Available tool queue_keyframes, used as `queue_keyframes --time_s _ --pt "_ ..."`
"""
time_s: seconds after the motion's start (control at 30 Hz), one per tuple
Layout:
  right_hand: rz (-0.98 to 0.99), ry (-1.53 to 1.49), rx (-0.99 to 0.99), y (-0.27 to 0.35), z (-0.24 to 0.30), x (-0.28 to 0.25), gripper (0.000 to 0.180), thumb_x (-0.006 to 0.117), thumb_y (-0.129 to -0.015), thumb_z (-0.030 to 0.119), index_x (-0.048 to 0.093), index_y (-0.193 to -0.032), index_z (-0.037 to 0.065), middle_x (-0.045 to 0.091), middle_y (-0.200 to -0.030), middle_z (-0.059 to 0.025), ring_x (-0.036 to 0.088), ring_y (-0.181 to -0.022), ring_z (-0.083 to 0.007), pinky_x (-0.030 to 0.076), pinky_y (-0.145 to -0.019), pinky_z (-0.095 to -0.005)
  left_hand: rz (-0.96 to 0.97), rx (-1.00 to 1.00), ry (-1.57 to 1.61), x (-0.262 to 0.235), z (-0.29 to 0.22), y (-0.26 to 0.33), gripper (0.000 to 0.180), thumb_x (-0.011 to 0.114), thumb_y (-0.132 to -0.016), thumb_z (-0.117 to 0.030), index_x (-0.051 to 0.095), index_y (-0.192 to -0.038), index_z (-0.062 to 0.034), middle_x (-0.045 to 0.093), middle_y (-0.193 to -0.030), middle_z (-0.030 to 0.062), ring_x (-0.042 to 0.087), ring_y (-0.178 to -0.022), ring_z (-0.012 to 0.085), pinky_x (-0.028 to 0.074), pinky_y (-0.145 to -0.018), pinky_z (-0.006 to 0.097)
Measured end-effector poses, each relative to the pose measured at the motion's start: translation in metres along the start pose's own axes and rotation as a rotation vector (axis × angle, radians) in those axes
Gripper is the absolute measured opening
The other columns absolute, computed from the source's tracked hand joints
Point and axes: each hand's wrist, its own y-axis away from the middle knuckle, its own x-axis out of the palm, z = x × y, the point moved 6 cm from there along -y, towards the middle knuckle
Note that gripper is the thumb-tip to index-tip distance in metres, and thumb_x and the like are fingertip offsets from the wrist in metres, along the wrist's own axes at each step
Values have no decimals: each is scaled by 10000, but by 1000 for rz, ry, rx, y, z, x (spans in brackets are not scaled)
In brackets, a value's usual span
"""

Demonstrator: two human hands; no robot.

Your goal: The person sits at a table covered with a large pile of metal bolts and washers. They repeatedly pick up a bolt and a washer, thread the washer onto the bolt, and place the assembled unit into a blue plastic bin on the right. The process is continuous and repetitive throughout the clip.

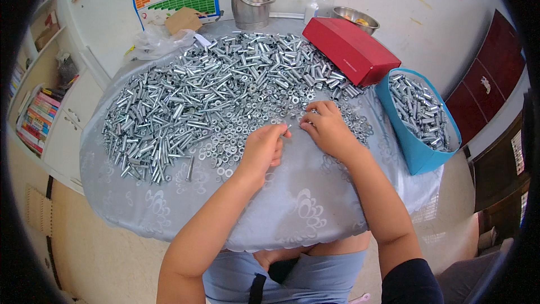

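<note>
"What do we have in front of us, biggest first?"

"We have the table (124, 197), spread with a silvery patterned cloth. Across its back and left lies the heap of metal rods and sleeves (163, 112), and along the heap's near side we see a loose spread of nuts and washers (233, 138)."

"And around that?"

"At the table's right edge we find the blue bin (406, 141), with more metal pieces (419, 112) inside it. Near it, the red box (354, 50) sits by the heap's back right corner. Behind the heap we have the lidded steel pot (251, 8), its handle slanting across the front, and the shallow steel bowl (370, 27) behind the red box."

"How are our hands placed?"

"Side by side over the middle of the table, near each other but apart. Our right hand (332, 135) is curled, fingertips down at the washers; we cannot tell whether they are closed on anything. Our left hand (261, 149) has thumb and forefinger pinched together, the other fingers folded in."

"Pinched on what?"

"On the small silvery piece (289, 127), just above the cloth and facing our right fingertips. Its exact shape is too small for us to make out."
</note>
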Motion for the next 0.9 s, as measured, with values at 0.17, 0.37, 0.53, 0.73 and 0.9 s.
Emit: queue_keyframes --time_s 0.17,0.37,0.53,0.73,0.9 --pt "-80 -24 -36 -3 3 -4 120 583 -770 101 597 -836 2 549 -949 -114 478 -932 -286 396 -823 -357 6 8 1 -1 1 -1 206 495 -831 -253 509 -778 -54 259 -503 -76 240 -416 37 212 -405 213" --pt "-122 -356 140 -9 11 -14 119 539 -812 83 564 -880 -11 576 -822 -135 553 -755 -281 445 -695 -341 -15 -13 -48 2 -1 2 200 490 -835 -245 513 -775 -56 253 -501 -83 219 -418 33 195 -397 207" --pt "-153 -539 143 -9 36 -26 111 528 -823 86 554 -866 -12 586 -785 -155 572 -715 -315 451 -617 -359 -26 1 -47 2 -2 4 201 490 -838 -247 517 -757 -65 246 -507 -88 206 -427 33 194 -400 209" --pt "-174 -391 -1 -8 45 -31 110 529 -822 87 560 -886 4 590 -804 -150 574 -736 -319 459 -629 -362 -40 38 -36 3 -3 3 210 477 -850 -252 518 -756 -68 247 -512 -88 205 -433 31 195 -404 208" --pt "-142 -408 -6 -7 44 -29 118 527 -825 97 567 -894 11 593 -819 -146 576 -742 -322 463 -640 -369 -20 42 8 4 -2 0 212 474 -857 -252 518 -768 -64 249 -516 -86 213 -439 30 200 -405 208"
